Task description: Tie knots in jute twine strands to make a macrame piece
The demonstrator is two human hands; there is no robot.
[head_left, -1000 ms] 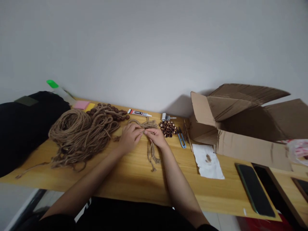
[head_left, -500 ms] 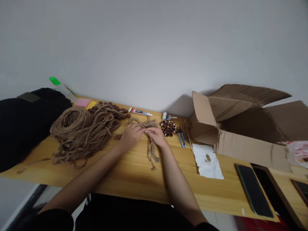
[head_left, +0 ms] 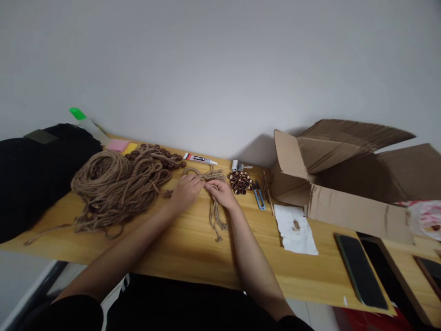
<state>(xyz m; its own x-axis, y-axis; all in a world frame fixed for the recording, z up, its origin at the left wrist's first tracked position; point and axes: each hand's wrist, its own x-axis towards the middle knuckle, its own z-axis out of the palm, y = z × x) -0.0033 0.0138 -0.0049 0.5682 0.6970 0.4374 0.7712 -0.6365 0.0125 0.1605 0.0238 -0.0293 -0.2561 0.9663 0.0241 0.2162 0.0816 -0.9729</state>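
Note:
Both hands meet over a bundle of brown twine (head_left: 214, 175) in the middle of the wooden table (head_left: 193, 257). My left hand (head_left: 188, 191) is closed on the twine, its fingers covering part of it. Close beside it, my right hand (head_left: 222, 192) pinches the twine between thumb and fingertips. Loose knotted twine ends (head_left: 216, 218) hang down toward me from below the right hand. A twine loop shows beyond the left hand. Just what sits between the fingertips is hidden.
Left lies a big heap of twine (head_left: 103, 184) near brown beads (head_left: 168, 161) and a black bag (head_left: 44, 179). Beyond my hands is a glue tube (head_left: 200, 159). Rightward are nut-shell pieces (head_left: 240, 183), blue thread snips (head_left: 259, 196), a white tissue (head_left: 292, 239), a cardboard box (head_left: 358, 214) and a phone (head_left: 360, 271).
The view has shifted very slightly. Both hands stay on the twine in nearly the same place, with only small finger movement.

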